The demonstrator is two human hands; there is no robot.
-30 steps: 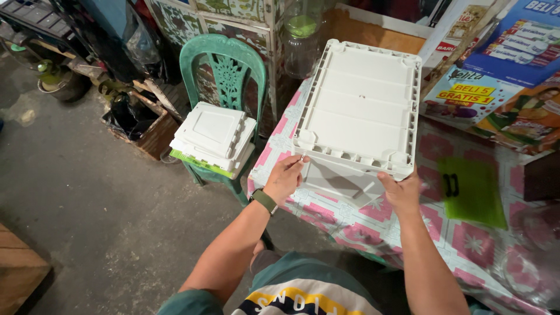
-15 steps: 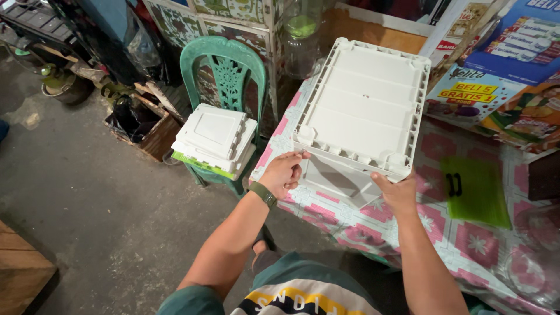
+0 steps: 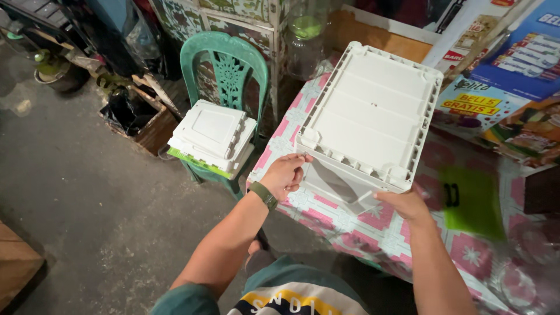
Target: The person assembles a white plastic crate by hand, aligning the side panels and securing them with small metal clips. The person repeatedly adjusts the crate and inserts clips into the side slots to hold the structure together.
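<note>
A white plastic box-like unit stands on a table with a pink and white patterned cloth, its ribbed flat panel facing up. My left hand grips its near left corner, fingers curled around the edge. At the near right corner, my right hand holds the lower edge. A thin white panel slopes down from the unit between my hands.
A green plastic chair left of the table carries a stack of white plastic panels. A green sheet lies on the cloth at right, colourful printed boxes behind it. Clutter and a wooden crate sit on the concrete floor.
My left hand has shifted up to the unit's near left corner and closed on it. My right hand stays at the near right edge. The view has drifted slightly.
</note>
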